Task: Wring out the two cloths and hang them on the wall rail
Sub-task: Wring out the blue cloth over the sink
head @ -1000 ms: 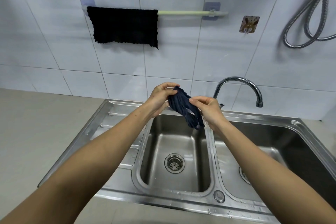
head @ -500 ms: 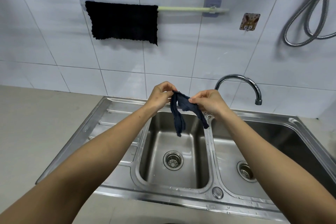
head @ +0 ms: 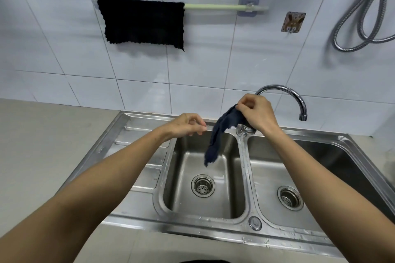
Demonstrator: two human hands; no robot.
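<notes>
Over the sink — two cloths: navy cloth, black cloth.

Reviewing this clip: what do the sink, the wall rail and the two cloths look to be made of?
Sink: brushed stainless steel, by its grey sheen and reflections.
Wall rail: probably pale green plastic, matte.
Black cloth on the rail: knitted or terry fabric with wavy edges.
Dark blue cloth in the right hand: soft, limp fabric, weave unclear.

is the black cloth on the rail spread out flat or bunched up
Spread out. The black cloth hangs flat over the left part of the wall rail, its full width showing, lower edge slightly slanted.
</notes>
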